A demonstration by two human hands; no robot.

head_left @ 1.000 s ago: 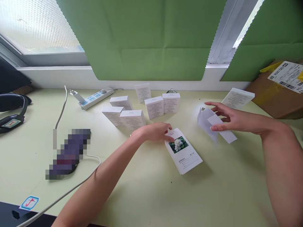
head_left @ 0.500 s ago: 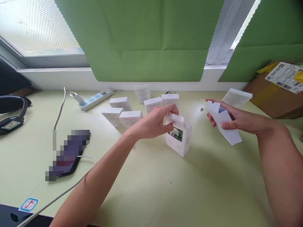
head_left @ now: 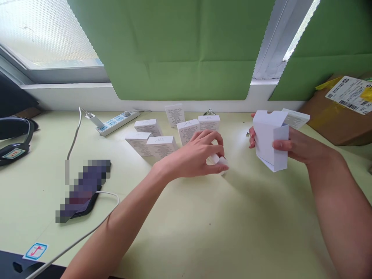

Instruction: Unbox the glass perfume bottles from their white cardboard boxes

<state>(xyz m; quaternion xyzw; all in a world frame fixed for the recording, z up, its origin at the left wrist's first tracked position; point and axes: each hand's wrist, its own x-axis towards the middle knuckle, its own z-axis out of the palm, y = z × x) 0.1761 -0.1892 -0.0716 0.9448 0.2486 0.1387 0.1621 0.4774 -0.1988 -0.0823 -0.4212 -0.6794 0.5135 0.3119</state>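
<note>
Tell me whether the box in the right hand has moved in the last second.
Yes. The box rose and turned upright, now overlapping the far box near the carton.

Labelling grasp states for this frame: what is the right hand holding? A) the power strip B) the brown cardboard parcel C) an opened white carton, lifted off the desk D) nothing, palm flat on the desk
C: the right hand has its grip around an open-topped white carton, held clear of the desk; the power strip and brown parcel lie untouched.
</note>
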